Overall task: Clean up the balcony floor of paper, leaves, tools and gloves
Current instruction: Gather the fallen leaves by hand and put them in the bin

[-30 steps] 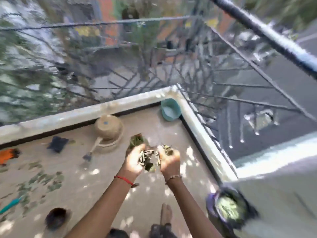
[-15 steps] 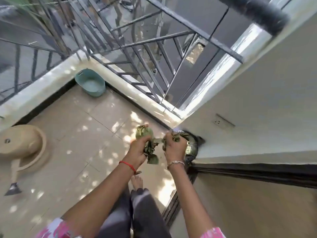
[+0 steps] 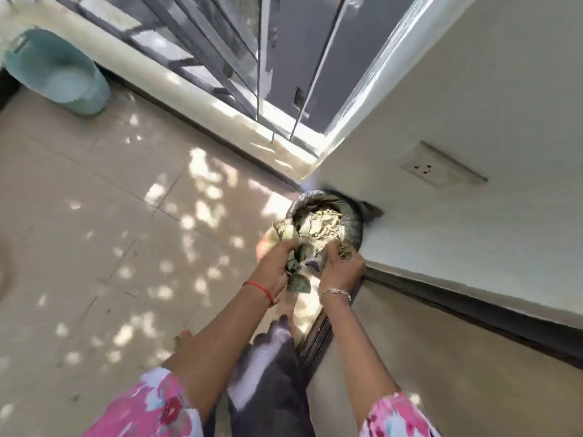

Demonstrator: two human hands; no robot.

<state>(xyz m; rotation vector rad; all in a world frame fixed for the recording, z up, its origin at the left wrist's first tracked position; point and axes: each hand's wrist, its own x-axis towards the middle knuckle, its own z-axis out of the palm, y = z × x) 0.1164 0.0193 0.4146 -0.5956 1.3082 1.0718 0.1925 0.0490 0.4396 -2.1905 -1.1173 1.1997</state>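
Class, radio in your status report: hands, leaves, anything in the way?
Left hand and right hand both gripping leaves. Bundle at near rim of bin, which holds more leaves. Nothing blocking the bin mouth.

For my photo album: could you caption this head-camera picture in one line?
Left hand and right hand grip a bundle of leaves at the rim of the bin by the wall.

- No text, label, brand, number or sign can be read anywhere in the view.
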